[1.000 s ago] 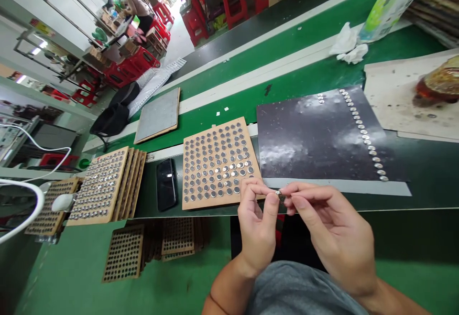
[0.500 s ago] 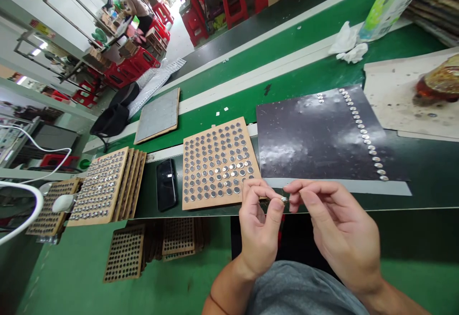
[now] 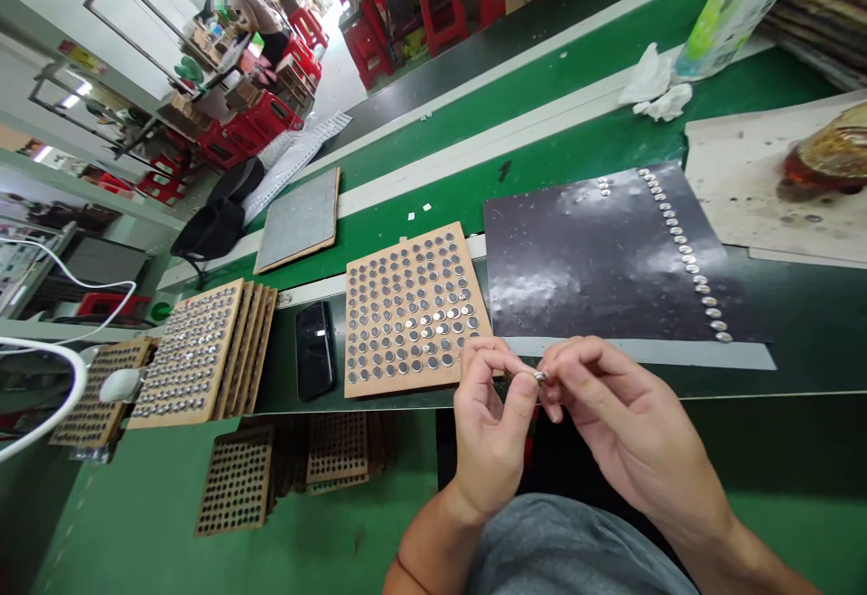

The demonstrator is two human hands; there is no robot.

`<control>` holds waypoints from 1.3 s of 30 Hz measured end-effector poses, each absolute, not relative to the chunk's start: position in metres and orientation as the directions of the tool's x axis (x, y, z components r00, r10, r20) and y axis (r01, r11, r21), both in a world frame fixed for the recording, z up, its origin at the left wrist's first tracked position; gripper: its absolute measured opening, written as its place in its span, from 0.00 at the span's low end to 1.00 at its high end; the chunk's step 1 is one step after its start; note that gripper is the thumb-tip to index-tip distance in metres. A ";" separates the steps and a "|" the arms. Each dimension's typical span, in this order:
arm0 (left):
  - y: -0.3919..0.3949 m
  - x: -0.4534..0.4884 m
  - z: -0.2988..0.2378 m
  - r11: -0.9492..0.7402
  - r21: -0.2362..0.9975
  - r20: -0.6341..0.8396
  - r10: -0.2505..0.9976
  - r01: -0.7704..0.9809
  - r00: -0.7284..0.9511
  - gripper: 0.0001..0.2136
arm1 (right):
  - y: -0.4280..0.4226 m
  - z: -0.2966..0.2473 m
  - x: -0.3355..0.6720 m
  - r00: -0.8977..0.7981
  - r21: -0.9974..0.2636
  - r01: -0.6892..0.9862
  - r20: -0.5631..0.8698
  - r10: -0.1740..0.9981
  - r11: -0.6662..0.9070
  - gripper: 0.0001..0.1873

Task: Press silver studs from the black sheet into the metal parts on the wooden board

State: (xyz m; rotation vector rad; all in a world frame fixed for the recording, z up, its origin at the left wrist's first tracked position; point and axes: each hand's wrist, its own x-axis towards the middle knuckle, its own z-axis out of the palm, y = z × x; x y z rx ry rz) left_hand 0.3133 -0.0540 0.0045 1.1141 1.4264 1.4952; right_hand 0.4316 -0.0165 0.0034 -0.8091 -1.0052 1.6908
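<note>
My left hand [image 3: 491, 423] pinches a small silver button cell [image 3: 539, 376] between thumb and forefinger, and the fingertips of my right hand [image 3: 623, 414] press against its other side. Just left of my hands lies a square wooden tray [image 3: 414, 311] holding rows of dark and silver button cells. Beyond my right hand is a black sheet [image 3: 596, 252], with a long line of silver button cells [image 3: 684, 238] along its right part.
To the left are stacked wooden trays of cells [image 3: 203, 351] and a black phone [image 3: 315, 351]. A grey board [image 3: 298, 220] and crumpled tissue [image 3: 654, 80] lie on the green bench. A person [image 3: 237, 8] sits far back among red stools and crates.
My right fingertips have closed in on the button cell from slightly apart. Both hands have shifted a little upward, and the cell stays in my left fingers.
</note>
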 end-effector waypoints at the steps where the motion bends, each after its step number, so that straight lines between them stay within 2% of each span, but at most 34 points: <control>1: -0.054 0.314 0.004 -0.067 0.997 0.075 0.943 0.036 -0.325 0.10 | -0.017 0.003 0.432 -0.263 -0.910 -0.392 -0.026 0.965 -0.131 0.11; 3: -0.053 0.315 0.003 -0.060 0.997 0.076 0.932 0.056 -0.354 0.11 | -0.020 0.004 0.431 -0.151 -0.954 -0.296 0.097 0.984 0.049 0.08; 6: -0.052 0.317 0.005 -0.052 0.995 0.083 0.913 0.088 -0.399 0.11 | -0.026 0.003 0.427 -0.047 -0.950 -0.010 0.312 0.949 0.312 0.03; 9: -0.053 0.319 0.008 -0.056 0.995 0.087 0.897 0.085 -0.432 0.11 | -0.029 0.001 0.424 -0.050 -0.894 0.163 0.414 0.909 0.417 0.05; 12: -0.053 0.320 0.008 -0.063 0.996 0.086 0.890 0.067 -0.448 0.11 | -0.029 0.000 0.422 -0.070 -0.894 0.159 0.413 0.908 0.419 0.05; 23: -0.053 0.323 0.009 -0.037 0.999 0.046 0.887 0.030 -0.459 0.13 | -0.031 -0.002 0.418 -0.072 -0.960 0.068 0.267 0.961 0.272 0.02; 26: -0.053 0.324 0.005 -0.027 0.999 0.014 0.895 -0.022 -0.446 0.13 | -0.031 -0.004 0.419 -0.080 -0.973 0.048 0.223 0.971 0.228 0.05; 30: -0.053 0.310 -0.003 -0.004 1.000 -0.003 0.892 -0.015 -0.453 0.13 | -0.024 -0.008 0.426 -0.072 -0.971 0.033 0.234 0.969 0.237 0.03; 32: -0.054 0.293 -0.007 0.044 0.993 0.021 0.857 0.113 -0.515 0.13 | -0.013 -0.012 0.435 -0.058 -0.958 0.099 0.263 0.963 0.268 0.06; 34: -0.055 0.273 -0.011 0.151 0.939 0.067 0.800 0.307 -0.597 0.11 | 0.004 -0.017 0.446 -0.059 -0.921 0.241 0.302 0.952 0.307 0.06; 36: -0.056 0.257 -0.015 0.298 0.833 0.099 0.748 0.467 -0.656 0.10 | 0.026 -0.025 0.457 -0.083 -0.831 0.425 0.359 0.930 0.359 0.07; 39: -0.056 0.246 -0.020 0.466 0.683 0.075 0.721 0.563 -0.689 0.09 | 0.061 -0.037 0.469 -0.164 -0.661 0.610 0.434 0.886 0.437 0.07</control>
